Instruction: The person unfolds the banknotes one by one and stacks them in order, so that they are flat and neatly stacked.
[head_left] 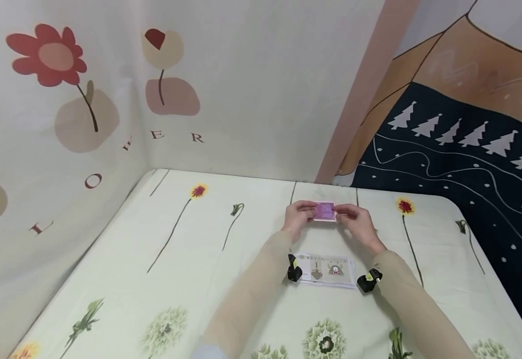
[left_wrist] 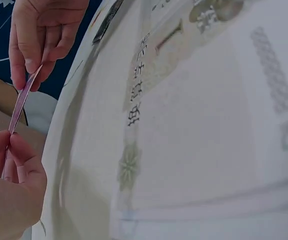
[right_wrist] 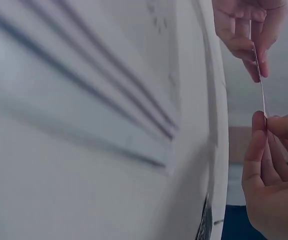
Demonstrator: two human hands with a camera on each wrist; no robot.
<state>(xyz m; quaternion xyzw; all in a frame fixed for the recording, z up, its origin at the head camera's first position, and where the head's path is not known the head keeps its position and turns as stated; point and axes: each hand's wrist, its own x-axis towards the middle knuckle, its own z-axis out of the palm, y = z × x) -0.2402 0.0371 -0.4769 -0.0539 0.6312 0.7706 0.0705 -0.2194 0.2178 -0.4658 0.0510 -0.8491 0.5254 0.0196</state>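
A small purple paper note [head_left: 325, 211] with a pale border is held up above the far part of the table. My left hand [head_left: 297, 218] pinches its left end between thumb and fingers, and my right hand [head_left: 359, 225] pinches the right end. Seen nearly edge-on in the left wrist view, the purple note [left_wrist: 20, 105] looks thin and stretches between the two hands. Nearer to me, under my forearms, lies a stack of pale play banknotes [head_left: 333, 269]. The top one bears a "1" and a cartoon figure; its left end is partly covered by a wrist camera.
A white flower-printed cloth [head_left: 207, 224] covers the table. Black wrist cameras [head_left: 369, 280] hang beside the stack's ends. Behind the far edge is a pale printed curtain [head_left: 252, 99], with a dark tree-patterned cloth [head_left: 449, 164] to the right.
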